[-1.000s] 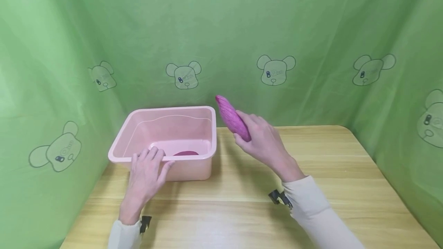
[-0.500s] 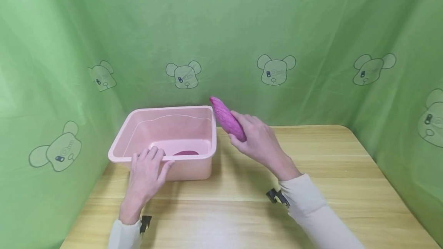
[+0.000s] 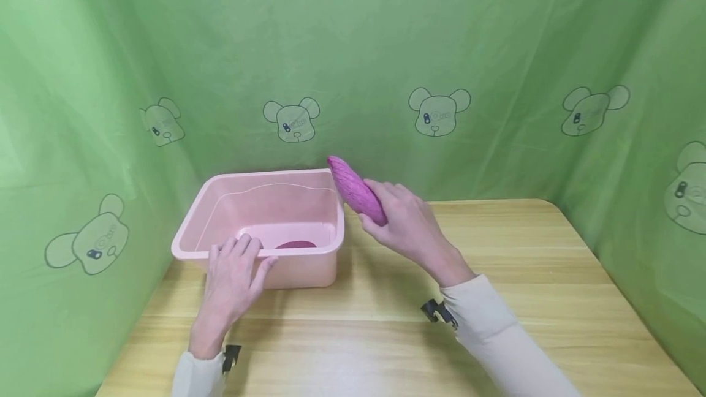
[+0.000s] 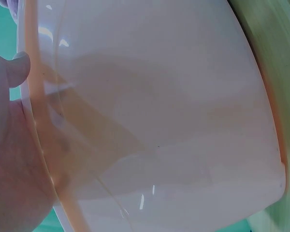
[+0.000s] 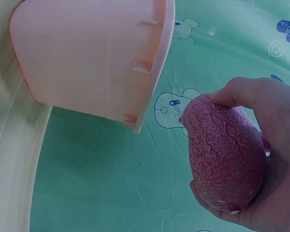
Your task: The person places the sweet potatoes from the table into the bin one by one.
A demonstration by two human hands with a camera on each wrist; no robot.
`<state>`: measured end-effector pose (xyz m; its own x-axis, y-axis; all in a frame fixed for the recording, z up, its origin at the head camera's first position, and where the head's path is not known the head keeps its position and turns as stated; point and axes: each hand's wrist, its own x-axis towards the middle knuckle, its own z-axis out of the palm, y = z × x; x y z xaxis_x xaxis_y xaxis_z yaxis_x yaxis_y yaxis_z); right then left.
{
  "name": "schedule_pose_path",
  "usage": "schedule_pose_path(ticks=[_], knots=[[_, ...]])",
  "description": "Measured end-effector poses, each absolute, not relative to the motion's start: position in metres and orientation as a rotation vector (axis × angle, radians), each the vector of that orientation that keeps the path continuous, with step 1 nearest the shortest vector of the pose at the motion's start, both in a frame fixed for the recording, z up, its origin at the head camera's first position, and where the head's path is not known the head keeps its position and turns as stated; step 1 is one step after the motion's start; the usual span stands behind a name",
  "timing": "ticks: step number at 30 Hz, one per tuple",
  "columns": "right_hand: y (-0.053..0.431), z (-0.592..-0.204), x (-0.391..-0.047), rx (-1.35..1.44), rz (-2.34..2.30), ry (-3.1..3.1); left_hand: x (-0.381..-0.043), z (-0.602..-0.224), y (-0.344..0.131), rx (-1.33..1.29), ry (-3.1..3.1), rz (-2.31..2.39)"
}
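Note:
My left hand (image 3: 231, 280) grips the near rim of a pink plastic basin (image 3: 314, 271), fingers over the edge and thumb outside. In the left wrist view the basin's smooth wall (image 4: 183, 121) fills most of the frame. My right hand (image 3: 410, 222) holds a purple sweet potato (image 3: 355, 190) with wrinkled skin, raised by the basin's right rim, its pointed tip up and to the left. From the right wrist, the sweet potato (image 5: 224, 154) shows its blunt end towards the camera. Inside the basin lies a dark reddish-purple thing (image 3: 296, 244), partly hidden by the near wall.
The basin stands at the left back of a light wooden table (image 3: 496, 336). A green curtain (image 3: 364, 35) with bear-head prints surrounds the table at the back and sides. Black camera mounts (image 3: 438, 312) sit at both wrists.
My right hand has moved a little to the left with the sweet potato, bringing its tip over the basin's right rim in the head view. The left hand and basin have stayed put.

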<state>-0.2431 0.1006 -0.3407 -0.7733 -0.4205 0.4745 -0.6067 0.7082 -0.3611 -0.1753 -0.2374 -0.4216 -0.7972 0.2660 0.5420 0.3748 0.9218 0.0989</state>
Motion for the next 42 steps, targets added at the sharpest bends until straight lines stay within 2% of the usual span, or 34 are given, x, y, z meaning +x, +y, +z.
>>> schedule_pose_path(ticks=[42], knots=[[0.058,-0.326,-0.253,0.942,0.614,-2.571,-0.175,-0.421,-0.238,-0.467,-2.528,-0.278]])
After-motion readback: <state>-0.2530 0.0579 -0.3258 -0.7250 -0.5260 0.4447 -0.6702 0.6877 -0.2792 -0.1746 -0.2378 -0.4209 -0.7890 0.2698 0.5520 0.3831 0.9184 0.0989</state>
